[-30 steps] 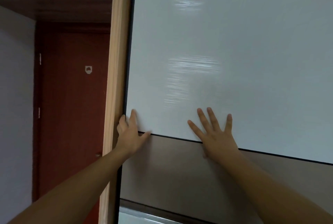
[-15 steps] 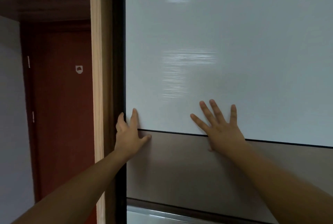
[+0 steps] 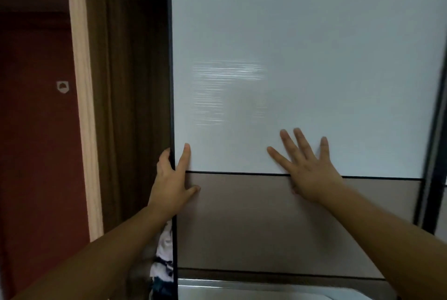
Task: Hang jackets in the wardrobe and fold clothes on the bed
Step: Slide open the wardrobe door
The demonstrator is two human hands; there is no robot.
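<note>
The wardrobe's sliding door (image 3: 302, 58) fills most of the view, with a pale glossy panel above a brown one. My left hand (image 3: 173, 179) grips its left edge: the index finger and thumb lie on the front and the other fingers wrap behind the edge. My right hand (image 3: 307, 166) presses flat on the door's front with fingers spread, across the seam between the panels. Left of the door a dark gap (image 3: 135, 106) shows the wardrobe's inside. A white and dark patterned garment (image 3: 164, 251) shows low in that gap.
A light wooden frame post (image 3: 83, 106) stands left of the gap. Beyond it is a red door (image 3: 36, 130) with a small white sticker (image 3: 63, 87). A dark vertical frame (image 3: 433, 154) runs along the sliding door's right side.
The sliding door has moved right with both hands on it. The dark gap on its left has widened, and the patterned garment inside has come into sight.
</note>
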